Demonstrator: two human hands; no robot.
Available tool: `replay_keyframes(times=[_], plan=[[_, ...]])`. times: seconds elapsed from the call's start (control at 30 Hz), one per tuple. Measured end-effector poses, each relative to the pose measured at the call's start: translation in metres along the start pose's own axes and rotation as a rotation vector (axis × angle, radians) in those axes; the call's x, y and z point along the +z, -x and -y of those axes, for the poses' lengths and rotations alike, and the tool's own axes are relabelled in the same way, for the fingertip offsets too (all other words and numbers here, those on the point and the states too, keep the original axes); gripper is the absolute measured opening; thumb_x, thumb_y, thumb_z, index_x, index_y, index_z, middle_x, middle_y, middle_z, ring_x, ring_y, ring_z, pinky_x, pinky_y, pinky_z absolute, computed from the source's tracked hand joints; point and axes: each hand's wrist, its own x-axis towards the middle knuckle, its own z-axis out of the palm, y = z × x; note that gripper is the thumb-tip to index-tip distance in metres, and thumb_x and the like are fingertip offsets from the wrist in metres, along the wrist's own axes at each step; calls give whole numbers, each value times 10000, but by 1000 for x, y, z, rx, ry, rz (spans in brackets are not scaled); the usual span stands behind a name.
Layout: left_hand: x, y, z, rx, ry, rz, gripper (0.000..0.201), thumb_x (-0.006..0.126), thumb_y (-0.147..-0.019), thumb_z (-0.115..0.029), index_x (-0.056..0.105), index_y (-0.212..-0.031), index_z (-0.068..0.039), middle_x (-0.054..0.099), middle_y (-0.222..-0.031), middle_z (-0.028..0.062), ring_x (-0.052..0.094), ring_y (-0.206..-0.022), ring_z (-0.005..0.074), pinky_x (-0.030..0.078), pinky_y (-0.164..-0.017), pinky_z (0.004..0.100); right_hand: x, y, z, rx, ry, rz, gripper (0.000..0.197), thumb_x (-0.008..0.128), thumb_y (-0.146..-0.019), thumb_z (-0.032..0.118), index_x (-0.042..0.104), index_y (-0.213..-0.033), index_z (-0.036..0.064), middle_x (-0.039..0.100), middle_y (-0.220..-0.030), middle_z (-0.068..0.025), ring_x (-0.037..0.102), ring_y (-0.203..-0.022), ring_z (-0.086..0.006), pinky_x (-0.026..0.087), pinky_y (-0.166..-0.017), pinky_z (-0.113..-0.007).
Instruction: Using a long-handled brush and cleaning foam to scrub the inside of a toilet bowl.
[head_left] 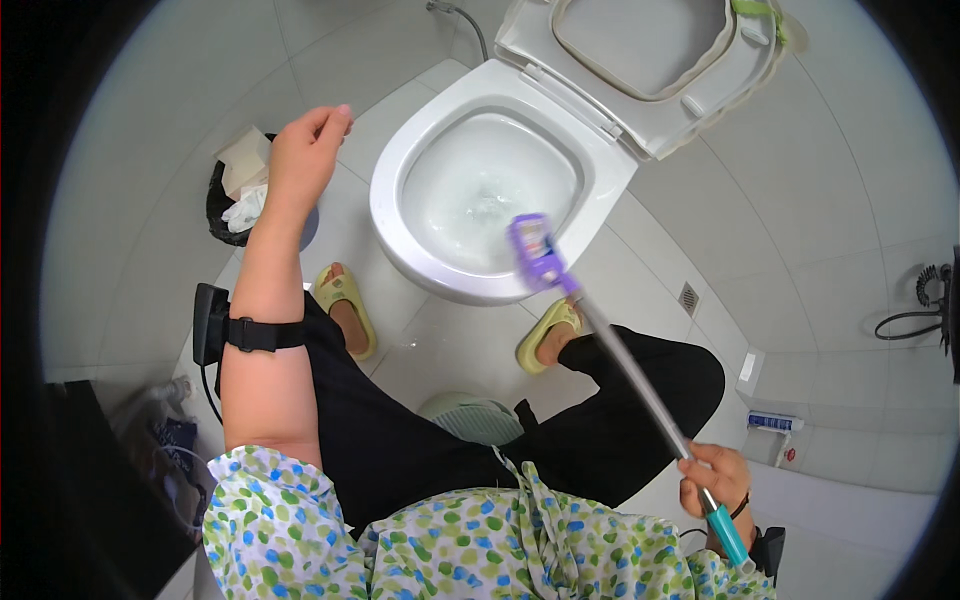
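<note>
My right hand [715,478], at the lower right, is closed around the metal pole of a long-handled scrubber [635,370]. Its teal grip end sticks out below the hand. The purple head [535,250] is smeared by motion and hangs over the near right rim of the white toilet bowl [430,255]; whether it touches the rim I cannot tell. Water with bubbles or ripples lies in the bowl. To the left of the toilet, my left hand [312,150] is raised with its fingers curled together, and nothing shows in them.
The toilet lid and padded seat [640,50] stand raised at the back. A black-lined bin [225,200] holding a box and tissue is beyond my left forearm. A pale green ribbed stool or tub [470,418] sits between my legs. A floor drain [688,298] lies right.
</note>
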Motion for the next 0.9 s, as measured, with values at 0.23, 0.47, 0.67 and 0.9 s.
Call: replay_keyframes(times=[0.23, 0.47, 0.67, 0.9], plan=[[13, 4, 3, 47, 54, -1, 376, 539, -885, -356, 648, -845, 1, 625, -689, 66, 557, -657, 142, 430, -634, 273, 37, -27, -59, -1, 152, -186, 252, 648, -687, -26, 654, -932, 32, 644, -938, -181, 650, -709, -268, 538, -605, -308], [23, 7, -11, 42, -57, 143, 375, 545, -900, -332, 645, -912, 30, 658, -789, 65, 592, -748, 129, 461, -712, 264, 29, -38, -46, 27, 179, -198, 224, 646, -677, -7, 654, -894, 51, 641, -904, -161, 636, -654, -234, 517, -546, -282], [16, 9, -23, 86, -1, 104, 360, 549, -897, -324, 647, -907, 22, 656, -800, 57, 578, -747, 122, 450, -708, 257, 9, -28, 8, -39, -15, -64, 168, 618, -705, 84, 664, -866, 68, 655, -865, -154, 627, -589, -204, 509, -512, -275], [17, 11, -17, 118, 59, 90, 350, 550, -896, -316, 644, -904, 21, 647, -788, 51, 573, -739, 118, 444, -694, 257, 61, -146, -5, 169, -282, -135, 154, 608, -759, 31, 670, -900, 33, 644, -744, -134, 642, -646, -258, 497, -578, -312]])
